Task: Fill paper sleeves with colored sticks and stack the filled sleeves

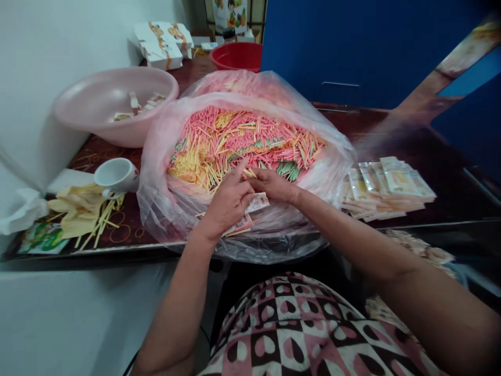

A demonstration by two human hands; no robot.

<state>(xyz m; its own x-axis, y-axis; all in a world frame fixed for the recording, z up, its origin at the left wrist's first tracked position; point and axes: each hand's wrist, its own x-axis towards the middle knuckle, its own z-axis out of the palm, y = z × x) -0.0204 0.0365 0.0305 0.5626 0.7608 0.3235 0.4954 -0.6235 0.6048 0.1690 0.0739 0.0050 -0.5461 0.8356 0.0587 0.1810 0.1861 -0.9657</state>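
Where LH (230, 201) meets RH (274, 186), sticks (249, 173) btwn.

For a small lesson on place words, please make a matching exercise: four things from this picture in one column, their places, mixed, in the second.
1. Pink sticks
2. White cup
3. Flat packets
4. Red basin

A. Behind the plastic bag
B. Right of the bag
C. Inside the bag
D. Left of the bag

Pairs: 1-C; 2-D; 3-B; 4-A

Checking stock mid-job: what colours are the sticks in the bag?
The sticks are mostly pink, with yellow and green; best seen in the head view.
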